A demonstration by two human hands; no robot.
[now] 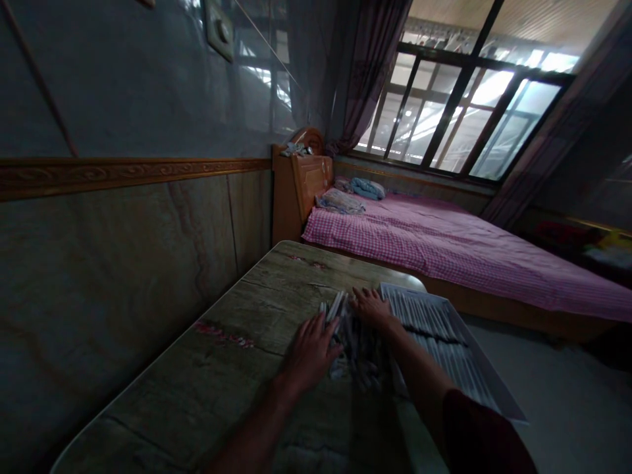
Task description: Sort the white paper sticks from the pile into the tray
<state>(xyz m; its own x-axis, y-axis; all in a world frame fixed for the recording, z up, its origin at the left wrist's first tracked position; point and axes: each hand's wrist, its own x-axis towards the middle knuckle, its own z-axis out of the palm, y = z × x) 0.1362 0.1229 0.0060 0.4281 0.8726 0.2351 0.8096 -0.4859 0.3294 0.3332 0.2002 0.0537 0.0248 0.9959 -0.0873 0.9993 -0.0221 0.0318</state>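
Observation:
A loose heap of slim, pen-like white sticks [363, 359] lies on the table between my hands; their exact kind is too dim to make out. Along the heap's left side rests my left hand [310, 345], fingers stretched out and thumb apart. My right hand [371, 308] reaches over the heap's far right part, beside the box, with its fingers spread. Neither hand is closed round a stick. To the right, a shallow white box [488, 359] holds many similar sticks in a row, with a dark band across their middle. My right forearm hides part of the box.
The stone-patterned table [227, 388] has rounded corners, and the box reaches past its right edge. Beyond stands a bed [444, 263] with a pink checked sheet and a wooden headboard [306, 181]. A tiled wall [123, 263] runs along the left.

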